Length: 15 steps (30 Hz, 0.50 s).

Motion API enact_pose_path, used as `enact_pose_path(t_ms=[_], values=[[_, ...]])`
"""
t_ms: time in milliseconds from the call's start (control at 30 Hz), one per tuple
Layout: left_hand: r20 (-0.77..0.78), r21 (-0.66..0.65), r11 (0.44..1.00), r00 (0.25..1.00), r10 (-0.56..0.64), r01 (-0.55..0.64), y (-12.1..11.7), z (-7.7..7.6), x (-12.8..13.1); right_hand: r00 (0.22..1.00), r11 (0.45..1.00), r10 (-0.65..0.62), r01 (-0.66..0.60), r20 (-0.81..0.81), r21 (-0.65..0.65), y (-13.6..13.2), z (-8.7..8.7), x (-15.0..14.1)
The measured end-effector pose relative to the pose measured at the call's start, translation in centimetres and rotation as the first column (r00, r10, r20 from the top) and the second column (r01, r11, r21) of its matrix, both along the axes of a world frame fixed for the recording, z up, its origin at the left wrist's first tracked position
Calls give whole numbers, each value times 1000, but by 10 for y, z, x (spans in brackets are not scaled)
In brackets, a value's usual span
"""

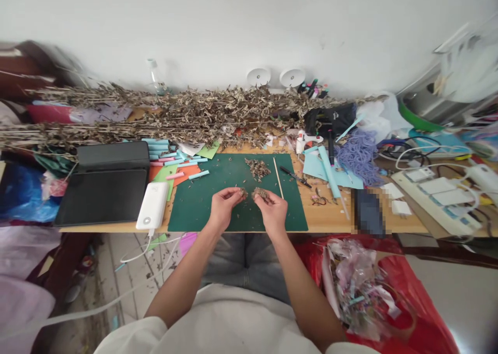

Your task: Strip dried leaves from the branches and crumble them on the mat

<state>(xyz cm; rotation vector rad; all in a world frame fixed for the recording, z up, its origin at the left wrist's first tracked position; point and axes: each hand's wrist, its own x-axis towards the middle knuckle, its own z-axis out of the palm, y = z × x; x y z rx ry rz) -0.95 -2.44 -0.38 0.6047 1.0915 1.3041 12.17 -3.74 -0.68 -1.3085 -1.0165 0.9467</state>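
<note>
My left hand (224, 207) pinches a small tuft of dried leaves (243, 193) between thumb and fingers. A larger clump of dried leaves (260, 192) is gripped in my right hand (273, 210), just across from it. Both hands hover over or rest on the front of a green cutting mat (202, 198); which of the two I cannot tell. Behind them lies a loose pile of crumbled dried leaves (257, 169), with small bits scattered around. A thin pale stick (279, 178) and a black pen (295, 177) lie to the right of the pile.
Long bundles of dried stalks (218, 110) stretch along the wall. At left are a black tablet case (105, 196), a white power bank (153, 205) and rolled paper tubes (155, 147). Purple cord (360, 157), a glue gun (301, 141) and a power strip (439, 203) lie at right. A red bag (412, 292) of scraps sits below.
</note>
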Motion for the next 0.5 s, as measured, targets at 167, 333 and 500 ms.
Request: enact_pose_path(t_ms=[167, 333, 500], values=[[33, 23, 999, 999, -28, 27, -2, -1, 3, 946, 979, 104, -151, 307, 134, 2, 7, 1], [21, 29, 997, 997, -79, 78, -4, 1, 6, 772, 925, 75, -291, 631, 246, -2, 6, -2], [-24, 80, 995, 998, -60, 62, 1, -4, -2, 765, 892, 201, -401, 612, 208, -4, 7, 1]])
